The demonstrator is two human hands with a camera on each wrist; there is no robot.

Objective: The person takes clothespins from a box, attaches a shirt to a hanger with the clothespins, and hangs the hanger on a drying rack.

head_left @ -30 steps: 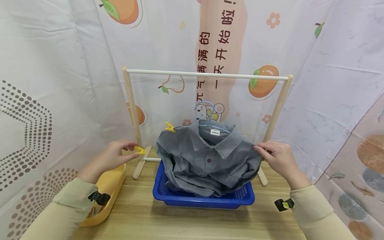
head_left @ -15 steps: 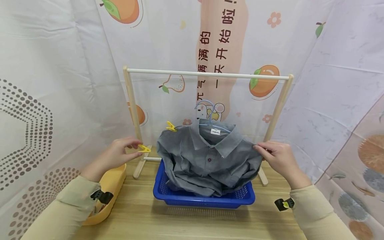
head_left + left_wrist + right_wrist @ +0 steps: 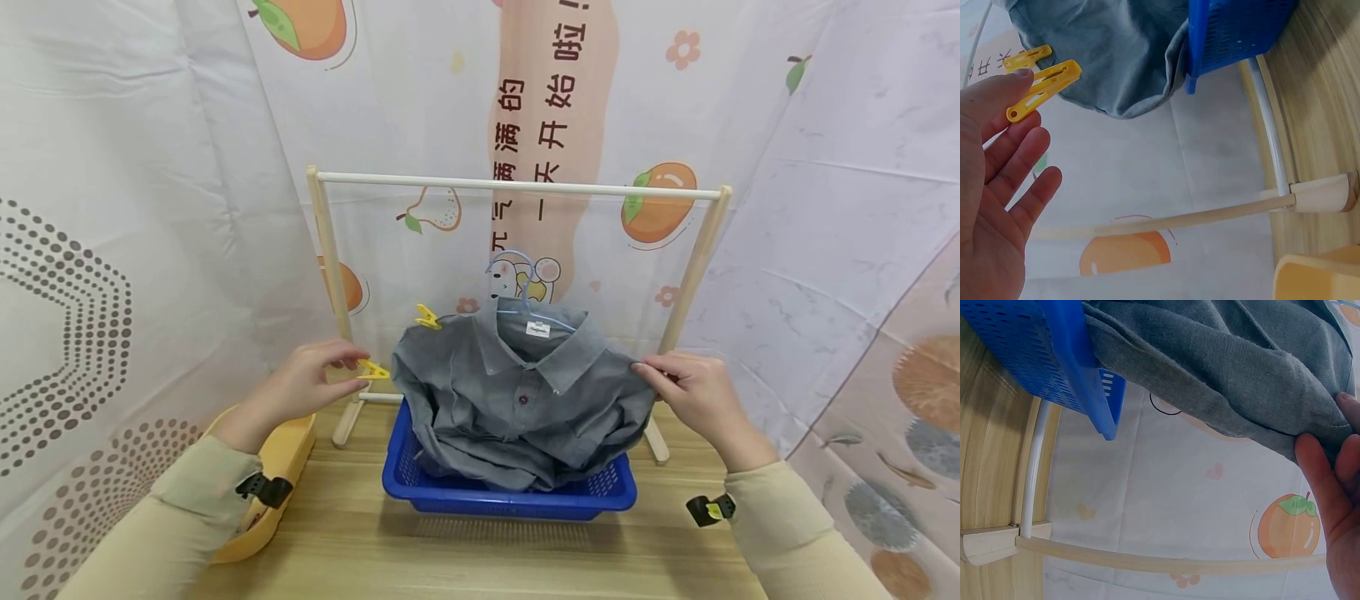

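Note:
A grey shirt (image 3: 517, 400) with a collar and a red button hangs on a light blue hanger (image 3: 527, 292), its lower part bunched in a blue basket (image 3: 517, 504). One yellow clothespin (image 3: 427, 317) is clipped at the shirt's left shoulder in the head view. My left hand (image 3: 318, 379) pinches a second yellow clothespin (image 3: 1044, 90) between thumb and fingers, just left of that shoulder and apart from the cloth. At the opposite shoulder, my right hand (image 3: 693, 396) pinches the fabric; the right wrist view shows its fingers (image 3: 1319, 469) on the shirt's edge.
Behind the basket stands a rack with wooden posts (image 3: 330, 250) and a white top rail (image 3: 517, 185). A yellow bin (image 3: 300, 450) sits at the left, partly under my left forearm. Printed curtains (image 3: 420, 92) enclose the wooden table (image 3: 450, 558).
My left hand has moved right toward the shirt, carrying the yellow clothespin. My right hand keeps its hold on the shoulder, and the shirt has hardly moved.

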